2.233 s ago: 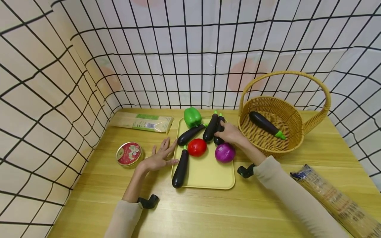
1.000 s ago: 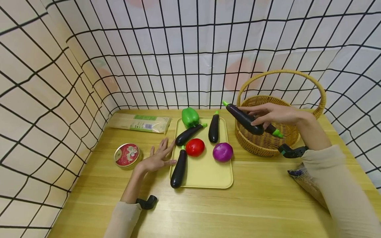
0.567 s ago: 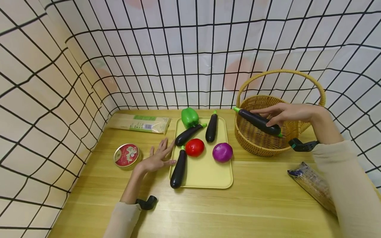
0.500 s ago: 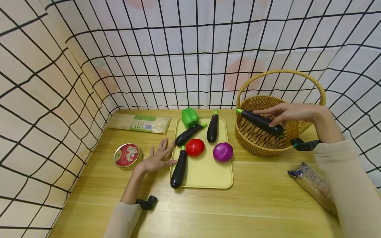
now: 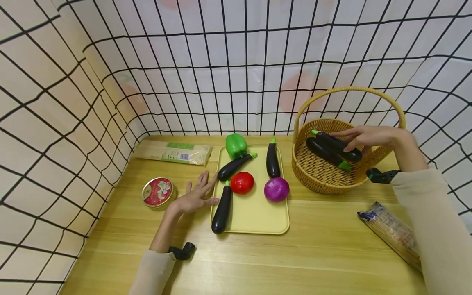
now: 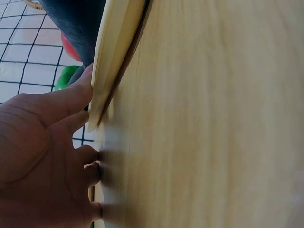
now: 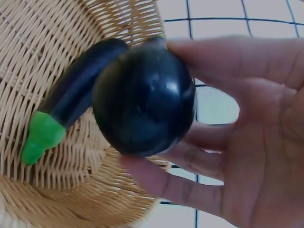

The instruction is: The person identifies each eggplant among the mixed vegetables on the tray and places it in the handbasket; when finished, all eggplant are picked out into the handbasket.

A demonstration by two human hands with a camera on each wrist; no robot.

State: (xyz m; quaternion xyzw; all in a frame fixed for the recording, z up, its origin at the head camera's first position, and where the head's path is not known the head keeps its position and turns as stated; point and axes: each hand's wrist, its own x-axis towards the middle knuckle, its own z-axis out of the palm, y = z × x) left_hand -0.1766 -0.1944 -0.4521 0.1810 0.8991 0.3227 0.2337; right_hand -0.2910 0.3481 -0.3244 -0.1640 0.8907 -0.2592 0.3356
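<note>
Five eggplants (image 5: 335,146), one held, one basket (image 5: 320,185)

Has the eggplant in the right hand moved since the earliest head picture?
Yes: the held eggplant has moved right, off the yellow tray and across to the wicker basket.

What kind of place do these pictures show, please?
Probably a staged tabletop set rather than a working kitchen: a wood-grained table has a black-gridded backdrop on three sides, and glossy, toy-like eggplants lie on a yellow tray.
</note>
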